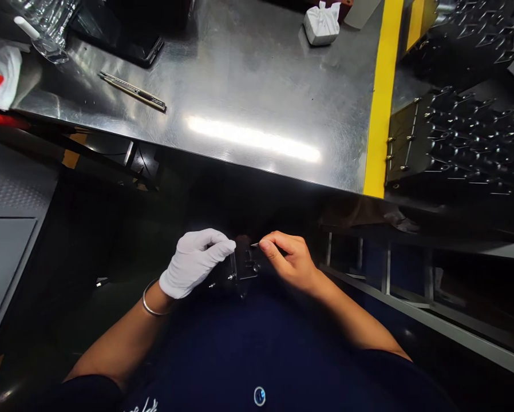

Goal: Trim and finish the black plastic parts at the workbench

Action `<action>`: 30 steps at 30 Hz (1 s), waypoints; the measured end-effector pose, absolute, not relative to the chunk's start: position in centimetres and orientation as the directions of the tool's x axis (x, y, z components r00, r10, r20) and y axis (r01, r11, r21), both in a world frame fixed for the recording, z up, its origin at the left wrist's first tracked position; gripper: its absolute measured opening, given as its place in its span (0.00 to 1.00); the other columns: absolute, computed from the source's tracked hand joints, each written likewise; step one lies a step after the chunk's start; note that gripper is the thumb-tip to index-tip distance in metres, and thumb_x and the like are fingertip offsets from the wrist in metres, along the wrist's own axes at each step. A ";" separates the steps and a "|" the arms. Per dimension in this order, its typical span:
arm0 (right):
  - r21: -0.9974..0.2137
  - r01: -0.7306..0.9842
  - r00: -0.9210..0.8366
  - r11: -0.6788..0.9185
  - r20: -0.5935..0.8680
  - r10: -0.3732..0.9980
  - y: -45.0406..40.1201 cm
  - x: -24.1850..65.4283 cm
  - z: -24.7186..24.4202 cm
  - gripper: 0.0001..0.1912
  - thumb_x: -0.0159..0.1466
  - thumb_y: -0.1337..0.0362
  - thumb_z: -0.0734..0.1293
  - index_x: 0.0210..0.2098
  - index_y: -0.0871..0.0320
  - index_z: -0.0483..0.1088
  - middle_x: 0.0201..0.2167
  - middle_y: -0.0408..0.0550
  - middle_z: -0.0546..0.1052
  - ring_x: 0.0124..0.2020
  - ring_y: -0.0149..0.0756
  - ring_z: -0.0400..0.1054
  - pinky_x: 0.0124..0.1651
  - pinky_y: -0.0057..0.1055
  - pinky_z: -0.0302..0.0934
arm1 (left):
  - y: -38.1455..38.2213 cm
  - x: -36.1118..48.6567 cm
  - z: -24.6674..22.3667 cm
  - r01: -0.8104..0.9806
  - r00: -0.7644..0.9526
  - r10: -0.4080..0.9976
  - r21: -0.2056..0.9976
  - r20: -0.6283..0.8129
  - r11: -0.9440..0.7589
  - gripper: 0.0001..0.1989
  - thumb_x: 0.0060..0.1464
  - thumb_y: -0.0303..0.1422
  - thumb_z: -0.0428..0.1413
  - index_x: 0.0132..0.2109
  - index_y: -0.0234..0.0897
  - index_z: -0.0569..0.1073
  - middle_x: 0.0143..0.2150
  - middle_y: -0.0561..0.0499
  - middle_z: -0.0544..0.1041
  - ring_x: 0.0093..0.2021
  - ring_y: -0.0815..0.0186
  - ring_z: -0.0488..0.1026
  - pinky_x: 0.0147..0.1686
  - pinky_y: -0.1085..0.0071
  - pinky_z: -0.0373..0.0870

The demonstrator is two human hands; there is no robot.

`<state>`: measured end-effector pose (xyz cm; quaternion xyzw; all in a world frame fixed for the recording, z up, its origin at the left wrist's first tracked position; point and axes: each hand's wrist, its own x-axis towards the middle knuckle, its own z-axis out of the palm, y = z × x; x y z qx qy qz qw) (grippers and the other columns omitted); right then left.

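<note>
My left hand [197, 260], in a white glove, pinches the upper end of a small dark bracket-like part [247, 276] between thumb and fingertips. The part hangs in front of my dark shirt, with small shiny pins on it; its outline is hard to make out against the dark. My bare right hand [292, 260] is closed in a pinch on a thin, pointed metal piece [254, 245], perhaps a blade tip. That point faces the part, with a small gap between. Most of the metal piece is hidden by my fingers.
A steel table [257, 74] lies ahead, its front edge beyond my hands. On it are a slim cutter knife [132, 91], a dark tablet-like device [123, 43] and a white wrapped packet [322, 24]. Racks of black parts [475, 137] stand right of the yellow strip [382, 103].
</note>
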<state>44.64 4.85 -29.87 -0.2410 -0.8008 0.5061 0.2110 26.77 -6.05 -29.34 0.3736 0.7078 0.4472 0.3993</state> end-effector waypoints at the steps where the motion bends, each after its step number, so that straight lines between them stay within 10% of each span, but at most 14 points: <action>1: -0.923 0.152 -0.800 0.353 0.095 0.592 4.8 44.5 -29.7 0.12 0.66 0.66 0.61 0.28 0.60 0.69 0.22 0.43 0.72 0.22 0.25 0.64 0.27 0.23 0.60 | -6.0 26.8 -29.4 0.169 -0.405 0.886 0.934 -0.226 0.315 0.15 0.49 0.40 0.59 0.22 0.34 0.73 0.19 0.53 0.71 0.21 0.71 0.66 0.21 0.76 0.63; 30: -0.911 -0.022 -0.826 0.412 0.249 0.505 5.1 44.3 -29.6 0.11 0.65 0.68 0.62 0.27 0.60 0.71 0.20 0.45 0.72 0.21 0.27 0.66 0.25 0.24 0.60 | -5.9 27.2 -29.5 0.048 -0.468 0.826 0.925 -0.314 0.378 0.15 0.47 0.42 0.60 0.23 0.34 0.74 0.19 0.53 0.71 0.20 0.72 0.64 0.20 0.76 0.62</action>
